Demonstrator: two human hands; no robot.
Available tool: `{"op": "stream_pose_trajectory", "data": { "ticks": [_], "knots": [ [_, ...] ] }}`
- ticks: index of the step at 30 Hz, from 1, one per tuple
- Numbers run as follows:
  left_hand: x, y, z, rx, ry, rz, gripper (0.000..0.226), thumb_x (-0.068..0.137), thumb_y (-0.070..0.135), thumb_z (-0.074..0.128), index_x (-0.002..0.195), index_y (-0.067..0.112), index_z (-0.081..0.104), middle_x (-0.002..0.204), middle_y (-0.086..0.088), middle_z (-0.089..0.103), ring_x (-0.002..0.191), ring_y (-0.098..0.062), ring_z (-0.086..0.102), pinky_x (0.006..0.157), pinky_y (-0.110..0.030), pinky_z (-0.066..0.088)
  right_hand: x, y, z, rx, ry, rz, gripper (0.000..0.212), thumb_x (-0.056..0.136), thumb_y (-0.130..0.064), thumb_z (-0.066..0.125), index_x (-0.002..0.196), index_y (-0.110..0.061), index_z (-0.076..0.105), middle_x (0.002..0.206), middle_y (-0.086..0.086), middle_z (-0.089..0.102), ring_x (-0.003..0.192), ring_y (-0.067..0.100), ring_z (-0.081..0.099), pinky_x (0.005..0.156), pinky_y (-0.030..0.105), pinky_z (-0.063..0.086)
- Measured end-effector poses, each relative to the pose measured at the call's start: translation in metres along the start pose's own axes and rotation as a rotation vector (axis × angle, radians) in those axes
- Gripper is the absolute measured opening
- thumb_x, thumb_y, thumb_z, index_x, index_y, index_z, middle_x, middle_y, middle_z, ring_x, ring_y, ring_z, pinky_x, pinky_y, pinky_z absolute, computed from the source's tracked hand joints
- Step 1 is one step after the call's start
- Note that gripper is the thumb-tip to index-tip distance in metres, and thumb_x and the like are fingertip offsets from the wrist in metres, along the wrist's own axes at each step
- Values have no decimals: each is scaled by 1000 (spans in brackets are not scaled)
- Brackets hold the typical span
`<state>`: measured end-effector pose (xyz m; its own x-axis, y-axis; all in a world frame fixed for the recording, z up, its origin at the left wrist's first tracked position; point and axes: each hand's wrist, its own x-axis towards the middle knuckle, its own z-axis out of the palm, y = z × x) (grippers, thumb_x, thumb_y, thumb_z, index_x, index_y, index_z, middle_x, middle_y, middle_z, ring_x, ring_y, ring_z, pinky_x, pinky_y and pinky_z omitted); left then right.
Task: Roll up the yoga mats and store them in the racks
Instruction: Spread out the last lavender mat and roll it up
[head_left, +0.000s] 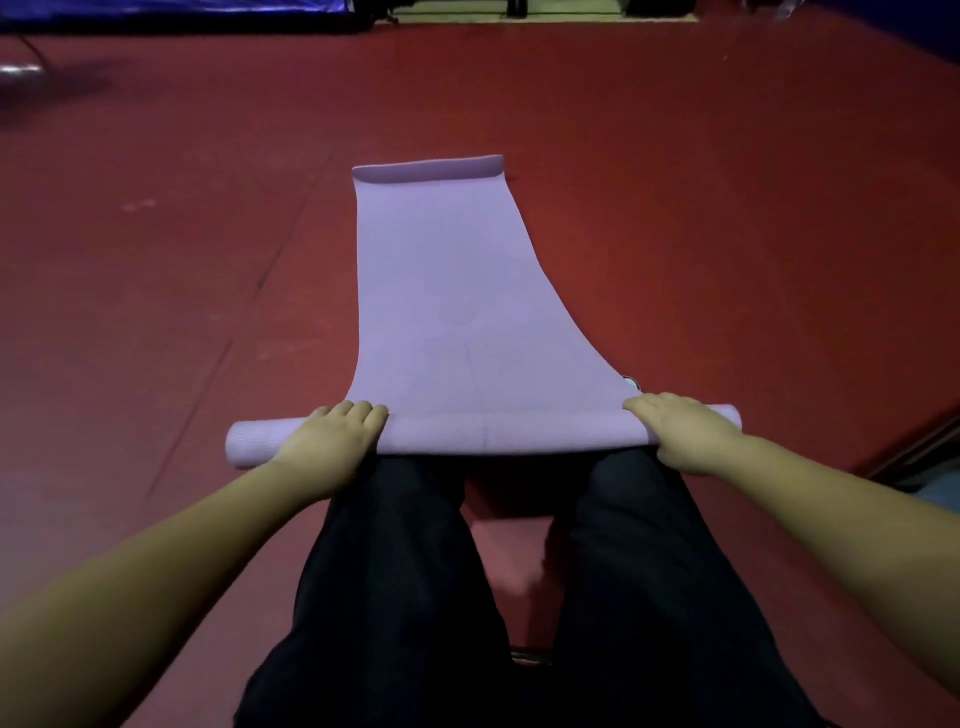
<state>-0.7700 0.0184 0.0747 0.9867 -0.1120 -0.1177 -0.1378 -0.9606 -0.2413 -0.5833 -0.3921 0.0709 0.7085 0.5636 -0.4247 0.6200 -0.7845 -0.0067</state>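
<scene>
Floor (675, 182): a big dark red floor fills almost the whole view. Thin lines run across it on the left.
Blue sheet (156, 13): a blue cover lies at the far top left edge of the floor.
Legs (405, 571): the person's two legs in dark trousers point forward, close to the camera, with a strip of red floor between them.
Yoga mat (447, 291): a light purple mat lies flat on the floor, straight ahead of the legs. Its far end curls up a little.
Rolled part (493, 431): the near end of the mat is rolled into a tube. The tube lies sideways, just past the knees, and sticks out past both hands.
Left hand (332, 441): it rests on top of the tube near its left end. The fingers bend over the roll and hold it down.
Right hand (680, 431): it rests on top of the tube near its right end. The fingers curve over the roll and hold it too.
</scene>
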Motion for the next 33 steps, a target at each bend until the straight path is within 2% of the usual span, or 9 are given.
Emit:
{"op": "stream_pose_trajectory", "data": {
  "ticks": [5, 8, 16, 19, 23, 25, 28, 30, 33],
  "knots": [
    [14, -12, -49, -164, -133, -81, 40, 79, 23, 59, 117, 19, 48, 115, 0, 55, 107, -27, 54, 73, -34, 33, 4, 7, -36, 110, -22, 77, 42, 74, -17, 51, 110, -39, 53, 108, -11, 62, 93, 19, 61, 83, 40, 52],
    [17, -19, -77, -212, -195, -82, 39, 80, 34, 64, 114, 21, 50, 109, 4, 60, 98, -24, 58, 69, -32, 38, -1, 16, -63, 141, -75, 37, 29, 78, -27, 62, 106, -34, 60, 98, -11, 66, 88, 17, 62, 81, 36, 52],
    [3, -8, -46, -402, -628, -164, 39, 60, 27, 64, 96, 34, 51, 89, 11, 60, 86, -20, 59, 79, -36, 52, -7, -12, -64, 86, -587, 124, 43, 61, 1, 65, 99, -16, 56, 84, 3, 57, 74, 19, 51, 59, 29, 38],
    [2, -8, -37, -340, -569, -101, 43, 61, 30, 66, 103, 35, 56, 98, 11, 49, 99, -19, 49, 82, -35, 44, -1, -9, -60, 78, -613, 151, 68, 53, -6, 67, 118, -20, 55, 111, 12, 57, 96, 28, 54, 73, 32, 45],
    [5, -7, -38, -398, -550, -103, 48, 71, 28, 67, 117, 30, 55, 105, 7, 38, 106, -17, 37, 80, -34, 29, 6, -7, -53, 97, -580, 123, 87, 46, -6, 70, 131, -15, 50, 127, 6, 42, 110, 32, 51, 90, 42, 50],
    [5, -10, -36, -439, -563, -128, 55, 62, 37, 62, 116, 34, 53, 105, 11, 43, 108, -15, 44, 83, -35, 38, 2, -6, -53, 154, -554, 109, 82, 51, -1, 69, 128, -20, 48, 116, 6, 46, 103, 29, 52, 81, 37, 51],
    [2, -12, -39, -575, -522, -244, 52, 48, 32, 58, 96, 40, 41, 92, 10, 52, 87, -21, 55, 77, -38, 49, -6, 2, -51, 361, -537, 126, 69, 49, -1, 65, 109, -31, 47, 90, 5, 50, 75, 20, 43, 55, 28, 32],
    [1, -11, -40, -633, -450, -267, 41, 48, 30, 56, 86, 34, 38, 85, 7, 52, 79, -25, 53, 70, -38, 46, -6, 6, -51, 466, -514, 145, 61, 40, -7, 61, 98, -24, 52, 83, 4, 48, 73, 20, 40, 57, 30, 27],
    [-1, -2, -41, -586, -313, -239, 30, 61, 37, 53, 90, 30, 48, 92, 10, 49, 92, -22, 49, 75, -37, 42, 5, 10, -52, 527, -503, 167, 53, 41, -5, 59, 93, -7, 51, 81, 4, 46, 75, 23, 38, 63, 32, 26]
  ]
}}
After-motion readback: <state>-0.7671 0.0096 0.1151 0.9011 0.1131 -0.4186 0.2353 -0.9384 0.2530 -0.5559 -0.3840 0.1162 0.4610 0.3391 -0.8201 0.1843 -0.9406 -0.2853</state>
